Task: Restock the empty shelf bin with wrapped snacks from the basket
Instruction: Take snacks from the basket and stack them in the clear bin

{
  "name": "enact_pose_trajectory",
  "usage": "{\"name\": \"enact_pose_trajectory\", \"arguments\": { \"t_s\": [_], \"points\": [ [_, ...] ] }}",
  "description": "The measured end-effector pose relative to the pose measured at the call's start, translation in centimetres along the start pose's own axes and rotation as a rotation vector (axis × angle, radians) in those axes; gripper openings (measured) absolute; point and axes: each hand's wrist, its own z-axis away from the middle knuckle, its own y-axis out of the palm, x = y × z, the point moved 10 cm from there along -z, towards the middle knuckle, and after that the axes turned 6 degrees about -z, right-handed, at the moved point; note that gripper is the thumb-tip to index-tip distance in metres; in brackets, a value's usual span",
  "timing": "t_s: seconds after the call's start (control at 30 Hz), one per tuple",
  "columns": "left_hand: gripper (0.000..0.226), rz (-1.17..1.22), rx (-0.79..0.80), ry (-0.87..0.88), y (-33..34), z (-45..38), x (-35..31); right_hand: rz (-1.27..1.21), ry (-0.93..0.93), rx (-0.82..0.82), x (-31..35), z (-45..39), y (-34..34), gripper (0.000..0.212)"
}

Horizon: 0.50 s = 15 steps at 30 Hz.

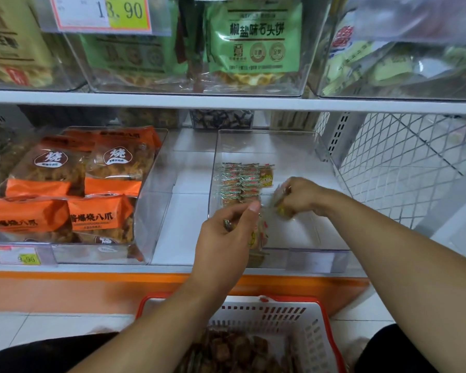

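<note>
A clear plastic shelf bin [320, 254] stands on the lower shelf at centre right. Two neat rows of small wrapped snacks [240, 181] lie at its back left. My left hand [226, 232] is at the bin's front left corner, closed on a stack of wrapped snacks [258, 232]. My right hand [301, 195] is inside the bin, just right of the rows, pinching one wrapped snack [279, 203]. Below, a white basket with a red rim [318, 329] holds several brown wrapped snacks [237, 351].
A clear bin of orange snack bags [73, 184] sits to the left, with a bare shelf gap between the bins. A white wire mesh panel [414, 168] closes the right side. Bins on the upper shelf [226, 99] hang overhead. My knees flank the basket.
</note>
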Motion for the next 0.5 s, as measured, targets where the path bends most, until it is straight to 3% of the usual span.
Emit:
{"name": "enact_pose_trajectory", "arguments": {
  "t_s": [0.07,0.13,0.37,0.5],
  "points": [
    [0.018,-0.005,0.01,-0.008,0.2,-0.1,0.1,-0.506,0.037,-0.025,0.1,-0.5,-0.1,0.051],
    [0.017,-0.016,0.017,-0.016,0.4,-0.2,0.3,-0.767,0.065,-0.059,0.1,-1.1,0.7,0.065],
    [0.025,0.002,0.012,-0.069,0.4,-0.6,1.6,-0.713,0.083,-0.185,-0.8,-3.3,0.5,0.067],
    [0.025,0.019,0.029,-0.119,0.7,-0.5,2.1,-0.52,0.056,-0.327,-1.0,-4.0,-0.6,0.089]
  ]
}}
